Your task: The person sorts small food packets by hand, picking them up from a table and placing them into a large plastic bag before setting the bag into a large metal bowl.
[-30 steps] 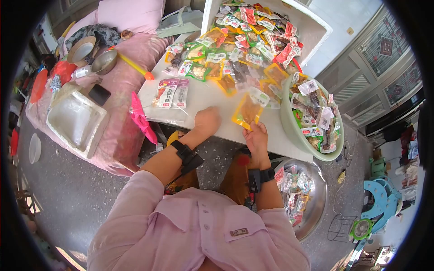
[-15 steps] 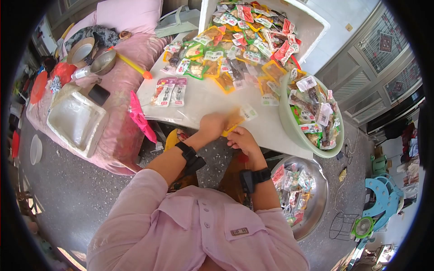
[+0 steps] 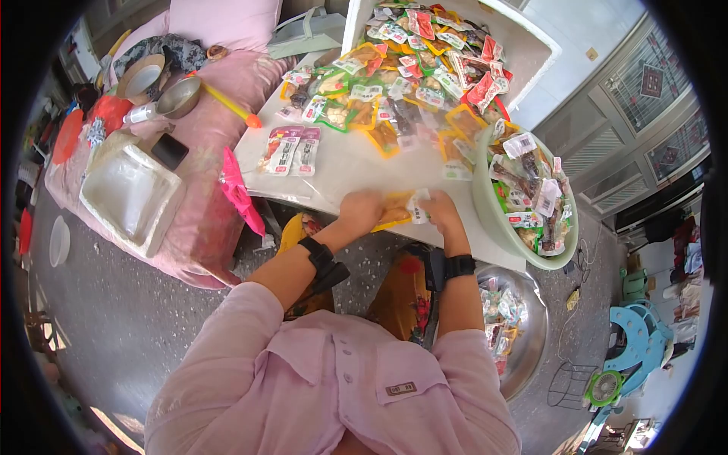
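Observation:
Over the table's front edge, my left hand (image 3: pixel 362 212) is closed on one end of a yellow-edged snack packet (image 3: pixel 396 212). My right hand (image 3: pixel 443 211) grips the packet's other end, by its white label. The packet is stretched level between both hands, with tan food showing through its clear film. To the left on the table (image 3: pixel 341 171) lie two purple-and-white packets (image 3: pixel 287 152). A big heap of mixed snack packets (image 3: pixel 409 72) covers the back of the table.
A pale green tub (image 3: pixel 485 201) full of packets stands at the table's right corner. Below it on the floor, a metal basin (image 3: pixel 537 341) holds more packets. A white foam box (image 3: pixel 125 199) rests on the pink bed at left. A pink bag (image 3: pixel 240 189) hangs by the table edge.
My right hand has moved up and to the right, from the packet's lower edge to its label end. The packet has turned from slanted to level. My left hand stays on it.

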Available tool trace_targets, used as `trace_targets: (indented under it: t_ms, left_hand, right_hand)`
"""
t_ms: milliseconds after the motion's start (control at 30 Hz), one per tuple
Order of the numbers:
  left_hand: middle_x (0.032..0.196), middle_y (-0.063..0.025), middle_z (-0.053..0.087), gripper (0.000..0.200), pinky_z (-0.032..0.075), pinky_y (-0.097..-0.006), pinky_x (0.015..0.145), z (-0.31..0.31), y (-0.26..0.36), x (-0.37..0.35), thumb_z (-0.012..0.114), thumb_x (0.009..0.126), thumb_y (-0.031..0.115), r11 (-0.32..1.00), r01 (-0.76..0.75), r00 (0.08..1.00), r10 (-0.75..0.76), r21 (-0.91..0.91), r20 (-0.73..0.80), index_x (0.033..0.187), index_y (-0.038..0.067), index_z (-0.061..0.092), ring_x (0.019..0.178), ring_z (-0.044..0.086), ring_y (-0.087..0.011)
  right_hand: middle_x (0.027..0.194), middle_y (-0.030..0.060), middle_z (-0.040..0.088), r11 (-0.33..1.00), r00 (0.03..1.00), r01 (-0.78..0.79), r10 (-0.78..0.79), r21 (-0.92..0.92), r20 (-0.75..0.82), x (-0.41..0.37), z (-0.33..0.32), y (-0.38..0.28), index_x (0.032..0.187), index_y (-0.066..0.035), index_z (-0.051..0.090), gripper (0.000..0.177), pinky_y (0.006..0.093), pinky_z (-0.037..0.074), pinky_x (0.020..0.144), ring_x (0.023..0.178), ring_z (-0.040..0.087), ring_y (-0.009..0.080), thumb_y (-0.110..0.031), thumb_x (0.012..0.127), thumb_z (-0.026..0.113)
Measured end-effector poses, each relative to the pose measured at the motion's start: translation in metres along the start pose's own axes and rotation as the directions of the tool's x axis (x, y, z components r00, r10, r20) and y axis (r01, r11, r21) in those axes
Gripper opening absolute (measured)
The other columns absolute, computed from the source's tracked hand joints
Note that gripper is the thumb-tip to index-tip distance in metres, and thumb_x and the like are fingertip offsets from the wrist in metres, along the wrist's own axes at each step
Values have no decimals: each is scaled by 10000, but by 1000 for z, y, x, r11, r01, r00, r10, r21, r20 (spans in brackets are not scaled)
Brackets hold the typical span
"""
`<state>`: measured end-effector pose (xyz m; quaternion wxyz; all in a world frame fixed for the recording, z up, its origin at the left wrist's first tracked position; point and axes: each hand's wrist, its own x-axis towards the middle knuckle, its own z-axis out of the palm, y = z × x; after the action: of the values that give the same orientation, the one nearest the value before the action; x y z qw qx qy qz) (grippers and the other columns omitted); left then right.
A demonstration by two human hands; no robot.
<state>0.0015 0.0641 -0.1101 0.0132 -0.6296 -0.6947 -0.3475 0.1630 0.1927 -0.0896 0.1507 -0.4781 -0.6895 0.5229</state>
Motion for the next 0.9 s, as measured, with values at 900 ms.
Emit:
trace_targets:
  t_ms: [900]
  left_hand:
    - [691,-134,519,62,419,-405,533,-5,13,1,491,694,109,997,29,999,-28,-65,16,727,57,487,632,519,-321]
  right_hand:
    - [627,66,495,651,996,-82,77,755,42,-19,69,-30,746,-28,502,39,232,404,454,522,510,144,-50,746,470]
